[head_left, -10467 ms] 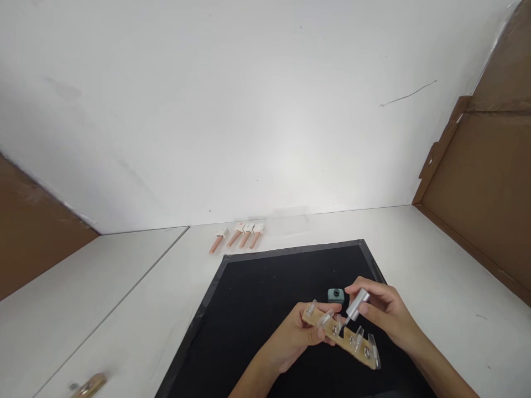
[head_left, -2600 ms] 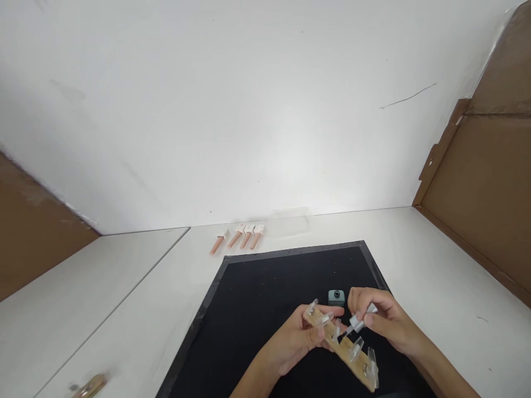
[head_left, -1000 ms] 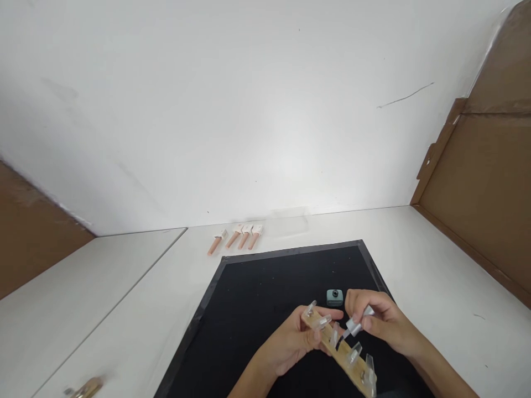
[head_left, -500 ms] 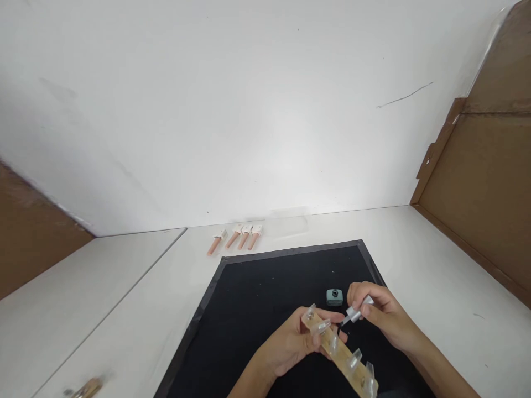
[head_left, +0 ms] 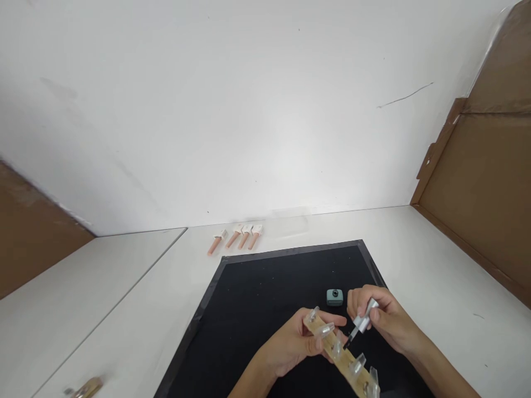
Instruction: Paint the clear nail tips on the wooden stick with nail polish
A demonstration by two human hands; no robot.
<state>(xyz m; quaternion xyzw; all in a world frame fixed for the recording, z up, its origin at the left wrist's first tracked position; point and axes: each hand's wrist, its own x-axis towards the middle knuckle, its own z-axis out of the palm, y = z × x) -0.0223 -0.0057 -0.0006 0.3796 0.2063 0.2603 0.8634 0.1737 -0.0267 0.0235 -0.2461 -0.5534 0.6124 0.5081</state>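
**Brush [head_left: 363, 320] over the mat [head_left: 249, 320], tip right by a clear piece**

So the left hand [head_left: 288, 342] has a wooden strip [head_left: 345, 362] pinched between thumb and fingers, up over the right side of the mat towards the near edge. It's tilted, with its far end up by the fingers. Five clear plastic tips [head_left: 358, 364] stick up along it in a row.

Right hand [head_left: 384, 315] is over the mat's right edge, thumb and fingers pinching the brush by its silver handle. The dark bristle end points down just beside the middle clear tip. Can't tell if they're actually touching, it's too small to see.

There's also a little green bottle [head_left: 334, 299] standing on the mat, right half, just beyond the strip, with a dark round opening on top.

Past the mat's far left corner, four pink-and-white pieces [head_left: 245, 239] lie on the white table [head_left: 452, 276], three bunched up and one slightly off to the left. Another wooden piece [head_left: 88, 388] sits well left of the mat, blurry and partly cut off.
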